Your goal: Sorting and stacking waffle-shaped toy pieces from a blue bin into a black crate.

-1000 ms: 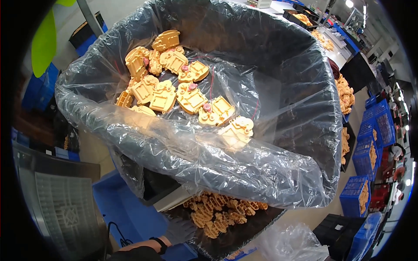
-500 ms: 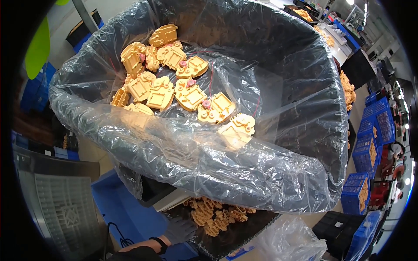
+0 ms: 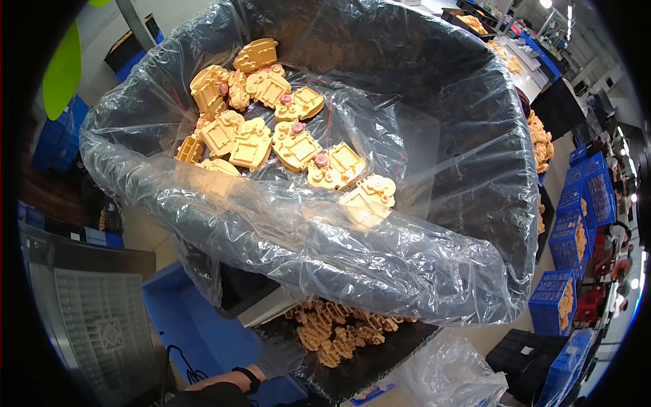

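My left hand [image 3: 281,357], in a grey glove with a dark band at the wrist, is low in the view. It rests at the left edge of a dark-lined box [image 3: 366,370], its fingers stretched toward a heap of tan moulded plastic parts [image 3: 337,332]. Nothing shows in its grasp, though the fingertips are indistinct against the dark lining. My right hand is out of view. Above, a large black bin lined with clear plastic film [image 3: 468,169] fills the middle. Several yellow-tan plastic housings [image 3: 251,144] lie inside, some with pink round pieces and thin red wires.
A blue crate [image 3: 183,319] stands left of my forearm, beside a metal-framed machine panel [image 3: 102,332]. Crumpled clear film [image 3: 451,373] lies at lower right. Blue crates of tan parts [image 3: 553,298] line the right side. A black cable [image 3: 178,363] hangs near my arm.
The view has shifted slightly against the bin, whose front edge sits a little higher, showing more of the heap below. My left hand stays almost where it was.
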The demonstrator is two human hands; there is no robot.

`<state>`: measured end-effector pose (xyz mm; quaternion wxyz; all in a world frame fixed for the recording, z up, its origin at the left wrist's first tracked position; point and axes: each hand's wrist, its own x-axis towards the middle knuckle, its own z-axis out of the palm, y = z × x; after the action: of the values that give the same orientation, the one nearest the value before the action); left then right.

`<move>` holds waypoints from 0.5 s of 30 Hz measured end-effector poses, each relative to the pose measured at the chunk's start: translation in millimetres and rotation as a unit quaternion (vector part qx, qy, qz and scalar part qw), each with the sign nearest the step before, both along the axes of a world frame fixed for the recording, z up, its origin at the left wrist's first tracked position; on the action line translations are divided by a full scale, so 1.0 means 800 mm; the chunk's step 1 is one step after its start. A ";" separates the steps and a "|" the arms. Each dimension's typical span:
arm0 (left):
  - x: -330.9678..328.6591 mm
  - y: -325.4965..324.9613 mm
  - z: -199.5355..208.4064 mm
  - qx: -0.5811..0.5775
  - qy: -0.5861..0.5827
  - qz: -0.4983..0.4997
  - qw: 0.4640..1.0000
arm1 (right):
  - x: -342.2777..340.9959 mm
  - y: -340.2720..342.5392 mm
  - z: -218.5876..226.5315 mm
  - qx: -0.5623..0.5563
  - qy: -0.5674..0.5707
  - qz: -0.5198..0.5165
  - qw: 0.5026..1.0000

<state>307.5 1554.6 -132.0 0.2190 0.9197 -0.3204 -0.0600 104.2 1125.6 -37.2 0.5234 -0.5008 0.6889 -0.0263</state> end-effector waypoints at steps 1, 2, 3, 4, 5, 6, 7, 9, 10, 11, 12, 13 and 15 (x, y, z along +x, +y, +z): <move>-0.002 0.002 0.001 0.008 0.005 -0.001 1.000 | -0.001 0.001 -0.001 -0.001 0.004 -0.007 1.000; -0.006 0.005 0.002 0.016 0.010 -0.003 1.000 | -0.003 0.003 -0.002 -0.001 0.009 -0.014 1.000; -0.008 0.006 0.002 0.017 0.010 -0.002 1.000 | -0.005 0.003 -0.002 0.000 0.008 -0.013 1.000; -0.012 0.008 0.000 0.005 0.011 0.012 1.000 | -0.011 0.003 -0.003 0.008 0.010 0.003 1.000; -0.014 0.011 -0.001 -0.008 0.013 0.023 1.000 | -0.016 0.005 -0.004 0.016 0.013 0.017 1.000; -0.010 0.008 -0.003 -0.011 0.012 0.018 1.000 | -0.018 0.004 -0.003 0.014 0.011 0.012 1.000; -0.003 0.005 -0.005 -0.023 0.009 0.012 1.000 | -0.022 0.006 -0.003 0.014 0.017 -0.021 1.000; 0.012 -0.008 -0.023 -0.051 0.010 -0.030 0.998 | -0.039 0.010 -0.004 -0.102 0.051 0.129 0.985; 0.009 -0.011 -0.037 0.028 0.054 -0.044 0.997 | -0.055 0.012 -0.009 -0.206 0.094 0.300 0.927; 0.007 -0.013 -0.045 0.104 0.089 -0.075 0.988 | -0.067 -0.002 -0.034 -0.088 0.016 0.135 0.987; 0.008 -0.017 -0.032 0.128 0.099 -0.060 0.985 | -0.080 -0.017 -0.062 0.010 -0.081 -0.050 0.995; 0.004 -0.011 -0.008 0.160 0.107 -0.039 0.980 | -0.053 -0.009 -0.058 0.007 -0.087 -0.023 0.996; 0.000 -0.005 0.020 0.037 -0.030 -0.015 0.999 | -0.015 0.011 -0.039 0.001 -0.095 -0.054 0.994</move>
<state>307.6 1550.3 -115.7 0.1747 0.9234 -0.3385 -0.0478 92.4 1134.3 -68.4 0.5846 -0.4576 0.6622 -0.1014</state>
